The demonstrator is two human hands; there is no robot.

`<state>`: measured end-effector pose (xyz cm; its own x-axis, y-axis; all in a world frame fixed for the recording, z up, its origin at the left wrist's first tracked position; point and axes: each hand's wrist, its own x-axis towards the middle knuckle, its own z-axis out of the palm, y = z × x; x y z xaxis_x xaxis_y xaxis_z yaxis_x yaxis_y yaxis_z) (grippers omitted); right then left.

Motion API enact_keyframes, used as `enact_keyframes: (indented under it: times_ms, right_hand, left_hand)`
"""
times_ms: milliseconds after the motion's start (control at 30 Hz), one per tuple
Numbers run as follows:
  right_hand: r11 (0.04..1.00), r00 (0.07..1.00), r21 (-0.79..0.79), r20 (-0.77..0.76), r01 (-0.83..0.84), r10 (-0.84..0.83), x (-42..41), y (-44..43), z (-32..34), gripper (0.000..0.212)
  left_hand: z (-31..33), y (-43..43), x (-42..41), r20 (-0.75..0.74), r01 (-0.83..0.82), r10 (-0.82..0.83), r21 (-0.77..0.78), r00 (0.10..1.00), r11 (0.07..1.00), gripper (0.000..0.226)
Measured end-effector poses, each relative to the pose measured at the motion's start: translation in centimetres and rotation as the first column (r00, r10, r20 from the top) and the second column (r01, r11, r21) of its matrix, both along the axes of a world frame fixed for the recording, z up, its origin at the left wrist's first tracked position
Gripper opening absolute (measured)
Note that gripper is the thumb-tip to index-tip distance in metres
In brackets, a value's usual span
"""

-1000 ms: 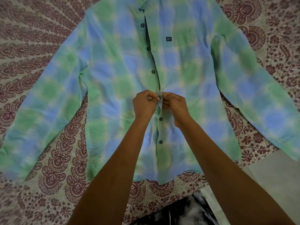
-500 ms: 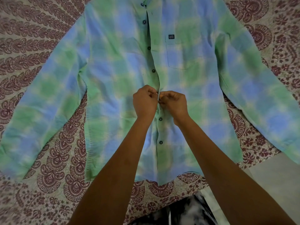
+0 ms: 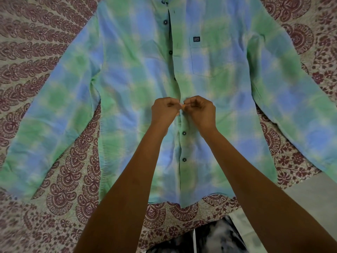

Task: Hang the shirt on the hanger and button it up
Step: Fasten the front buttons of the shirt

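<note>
A green and blue checked shirt (image 3: pixel 131 73) lies flat, front up, on a patterned bedsheet, with both sleeves spread out to the sides. Dark buttons run down its front placket. My left hand (image 3: pixel 165 111) and my right hand (image 3: pixel 200 112) meet at the placket near the shirt's middle, fingers pinched on the two front edges. Two buttons below my hands sit closed through the placket; the buttons above show beside an open edge. The collar is cut off at the top of the view. No hanger is visible.
The maroon paisley bedsheet (image 3: pixel 60 203) covers the bed all around the shirt. The bed's edge and pale floor (image 3: pixel 313 194) show at the lower right. Dark patterned clothing (image 3: pixel 209 238) on my legs is at the bottom.
Both hands have shifted slightly up the placket, still pinching the front edges together. The view has tilted a little, so the shirt sits lower in the frame.
</note>
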<state>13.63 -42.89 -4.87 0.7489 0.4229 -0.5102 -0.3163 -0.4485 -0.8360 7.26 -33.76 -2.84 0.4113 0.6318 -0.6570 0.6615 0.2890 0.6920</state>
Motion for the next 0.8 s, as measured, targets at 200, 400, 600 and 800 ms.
enact_keyframes:
  times_ms: [200,400,600,800]
  right_hand:
    - [0.999,0.985,-0.048,0.170,0.012,-0.004,-1.6,0.1,-0.1,0.011]
    - [0.999,0.976,-0.047,0.219,0.001,0.010,-2.5,0.3,-0.3,0.002]
    - [0.998,0.970,-0.048,0.243,0.034,-0.021,-2.5,0.1,-0.3,0.008]
    - [0.996,0.966,-0.064,0.255,0.067,-0.049,-2.6,0.4,-0.8,0.013]
  left_hand:
    - [-0.8,-0.6,0.1,0.050,-0.106,0.115,-0.147,0.992,0.983,0.017]
    - [-1.0,0.0,-0.3,0.091,-0.188,0.222,-0.282,0.971,0.941,0.013]
    - [-1.2,0.1,-0.2,0.138,-0.189,0.244,-0.324,0.960,0.927,0.011]
    - [-1.3,-0.1,-0.1,0.147,-0.184,0.219,-0.217,0.965,0.959,0.010]
